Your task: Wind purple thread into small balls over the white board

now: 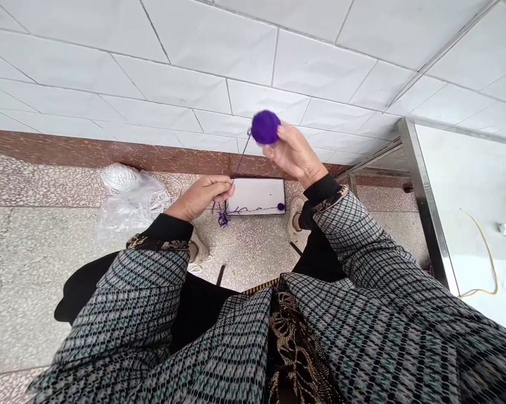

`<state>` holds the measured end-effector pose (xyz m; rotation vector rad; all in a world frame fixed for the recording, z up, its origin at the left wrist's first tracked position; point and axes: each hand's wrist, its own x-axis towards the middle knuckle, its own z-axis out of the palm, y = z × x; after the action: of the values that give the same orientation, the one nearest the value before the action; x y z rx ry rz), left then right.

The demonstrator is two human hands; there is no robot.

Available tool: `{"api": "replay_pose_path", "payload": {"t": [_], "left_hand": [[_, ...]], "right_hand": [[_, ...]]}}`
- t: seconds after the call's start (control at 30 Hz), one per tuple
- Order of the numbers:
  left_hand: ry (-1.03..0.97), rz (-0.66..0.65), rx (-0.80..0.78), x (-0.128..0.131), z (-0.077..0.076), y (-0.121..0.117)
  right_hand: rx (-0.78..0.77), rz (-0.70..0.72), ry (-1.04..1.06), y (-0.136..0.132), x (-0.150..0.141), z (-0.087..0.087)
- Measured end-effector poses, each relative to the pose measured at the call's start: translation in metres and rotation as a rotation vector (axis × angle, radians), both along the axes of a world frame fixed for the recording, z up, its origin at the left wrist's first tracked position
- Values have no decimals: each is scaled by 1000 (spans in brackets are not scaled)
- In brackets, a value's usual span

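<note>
My right hand (292, 152) is raised and grips a purple ball of yarn (265, 127) by its right side. From the ball a taut purple strand (242, 155) slants down to my left hand (210, 195), whose closed fingers pinch it. Below the hands, a shallow white tray with a dark rim (256, 193) lies on the floor. In its right front corner sits a small purple ball (281, 206), with a thin strand running left from it. A loose purple yarn tangle (223, 217) hangs over the tray's left front corner.
White yarn (120, 177) and a clear plastic bag (130, 205) lie on the speckled floor at left. A tiled wall (185, 84) rises in front. At right stands a metal-framed white table (467, 185) with a yellow cord (492, 264). My shoes (295, 216) flank the tray.
</note>
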<state>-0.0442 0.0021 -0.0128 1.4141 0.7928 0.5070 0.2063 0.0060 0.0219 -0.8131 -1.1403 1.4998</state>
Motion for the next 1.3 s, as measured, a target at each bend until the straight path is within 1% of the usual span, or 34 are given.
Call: {"api": "replay_pose_path", "payload": {"t": [0.03, 0.07, 0.1, 0.13, 0.17, 0.2, 0.23, 0.27, 0.3, 0.33, 0.37, 0.4, 0.43, 0.47, 0.53, 0.57, 0.63, 0.73, 0.8, 0.83, 0.87, 0.93, 1.0, 1.03, 1.07, 1.1, 1.13, 1.17, 1.2, 1.23, 1.27, 1.3], "left_hand": [[7, -65, 3, 4, 2, -4], [11, -127, 9, 6, 5, -7], [15, -181, 20, 8, 9, -8], [16, -220, 38, 8, 12, -9], [15, -235, 59, 8, 15, -8], [13, -224, 81, 6, 17, -6], [10, -199, 100, 4, 18, -3], [7, -170, 112, 1, 19, 0], [2, -148, 113, -1, 18, 2], [-6, -133, 102, -3, 17, 4], [-20, -125, 80, -5, 16, 5], [-44, -116, 45, -5, 14, 5], [-81, -100, -2, -5, 13, 5], [-127, -78, -56, -5, 13, 4], [-224, -23, -171, -2, 12, 0], [-263, -1, -220, 0, 12, -1], [-308, 28, -283, 4, 12, -4], [-323, 77, -303, 8, 8, -6], [-307, 86, -284, 10, 6, -8], [-285, 67, -261, 10, 5, -9], [-250, 24, -230, 10, 6, -10], [-170, -104, -159, 8, 9, -12], [-108, -252, -88, 4, 15, -13], [-94, -316, -54, 1, 18, -12], [-91, -364, -19, -1, 22, -12], [-96, -392, 14, -4, 26, -11], [-109, -397, 43, -7, 29, -10], [-135, -369, 66, -10, 31, -9], [-169, -316, 85, -14, 32, -7], [-210, -243, 102, -17, 33, -5], [-258, -157, 120, -20, 32, -2], [-300, -64, 141, -23, 31, 1]], "right_hand": [[4, -94, -45, 4, -7, -3], [4, -151, -158, 7, -14, -7], [3, -168, -325, 10, -18, -10], [2, -141, -526, 10, -21, -12], [-2, -71, -724, 10, -22, -13], [-9, 47, -887, 8, -20, -13], [-21, 210, -992, 5, -17, -11], [-38, 399, -1030, 3, -12, -9], [-55, 585, -998, 0, -7, -7], [-63, 739, -908, -3, -1, -5], [-56, 839, -772, -5, 4, -4], [-33, 874, -601, -6, 9, -4], [-4, 848, -415, -6, 12, -5], [20, 784, -231, -6, 15, -6], [48, 606, 64, -4, 17, -9], [54, 507, 162, -3, 17, -9], [76, 296, 266, 0, 14, -5], [110, -39, 272, 6, 13, 7], [102, -224, 207, 12, 15, 13], [86, -307, 162, 15, 18, 14], [60, -383, 122, 18, 20, 13], [-36, -509, 41, 24, 25, 6], [-124, -576, -76, 27, 26, -2], [-132, -580, -173, 27, 24, -6], [-110, -561, -302, 25, 22, -8], [-63, -510, -455, 22, 18, -9], [-9, -412, -615, 18, 15, -7], [37, -264, -765, 13, 11, -5], [66, -73, -888, 8, 8, -1], [78, 148, -968, 3, 6, 3], [81, 370, -997, -2, 5, 7], [79, 573, -975, -6, 5, 11]]}}
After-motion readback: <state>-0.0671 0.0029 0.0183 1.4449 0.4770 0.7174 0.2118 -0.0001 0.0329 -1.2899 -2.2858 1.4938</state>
